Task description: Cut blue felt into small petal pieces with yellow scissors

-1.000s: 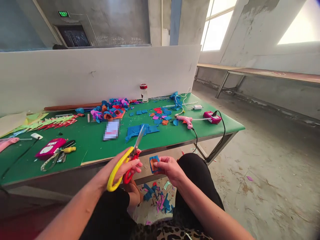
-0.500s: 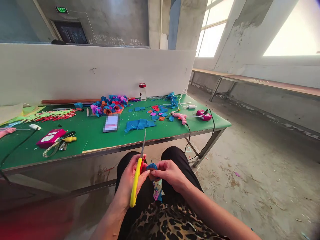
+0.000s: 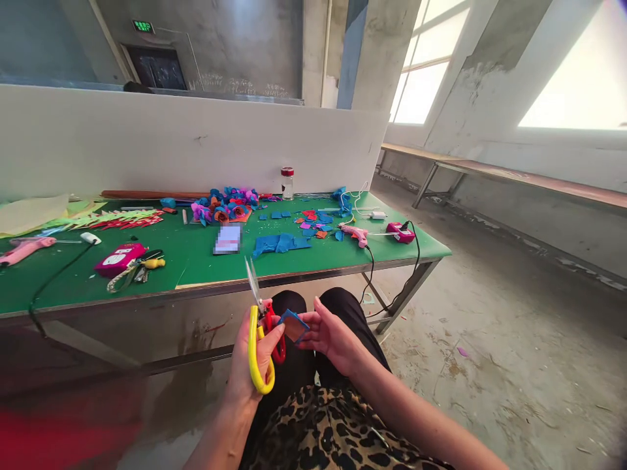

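My left hand [image 3: 255,356] is wrapped round the yellow and red handles of a pair of scissors [image 3: 259,326], whose blades point up and away, slightly parted. My right hand [image 3: 330,336] pinches a small blue-edged piece with a brown face [image 3: 294,324] just right of the scissors, over my lap. Both hands hover in front of the green table [image 3: 196,258], below its front edge.
On the table lie blue fabric scraps [image 3: 281,243], a heap of coloured fabric flowers [image 3: 228,207], a pink glue gun [image 3: 355,234] with a black cord, a pink power strip [image 3: 399,230], a small jar [image 3: 287,182], keys [image 3: 137,271] and another pink box [image 3: 120,259]. A white partition backs the table. Concrete floor lies to the right.
The scissors swung from leaning right to nearly upright, then to leaning left with the blades parted. The small blue piece stayed in my right hand. The view shifted right and back.
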Demonstrator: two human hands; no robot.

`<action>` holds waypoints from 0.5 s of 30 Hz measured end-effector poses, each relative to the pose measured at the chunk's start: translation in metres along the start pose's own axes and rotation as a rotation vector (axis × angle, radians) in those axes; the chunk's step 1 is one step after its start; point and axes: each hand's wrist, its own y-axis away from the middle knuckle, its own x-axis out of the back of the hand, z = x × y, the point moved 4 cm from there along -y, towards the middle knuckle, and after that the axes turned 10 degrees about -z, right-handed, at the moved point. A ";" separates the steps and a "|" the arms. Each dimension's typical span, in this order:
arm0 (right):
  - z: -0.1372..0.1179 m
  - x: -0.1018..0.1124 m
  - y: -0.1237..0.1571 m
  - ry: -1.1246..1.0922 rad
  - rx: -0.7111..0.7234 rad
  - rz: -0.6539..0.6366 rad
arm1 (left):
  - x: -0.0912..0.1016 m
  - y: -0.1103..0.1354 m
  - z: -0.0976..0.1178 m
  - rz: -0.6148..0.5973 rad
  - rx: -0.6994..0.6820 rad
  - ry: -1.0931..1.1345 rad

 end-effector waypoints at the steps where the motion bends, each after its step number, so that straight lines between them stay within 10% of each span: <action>1: 0.001 -0.005 0.001 -0.016 0.019 -0.013 | -0.001 0.002 0.001 0.028 -0.010 0.015; 15: -0.002 -0.043 -0.012 0.045 0.143 0.013 | 0.018 0.011 0.008 0.041 -0.137 -0.276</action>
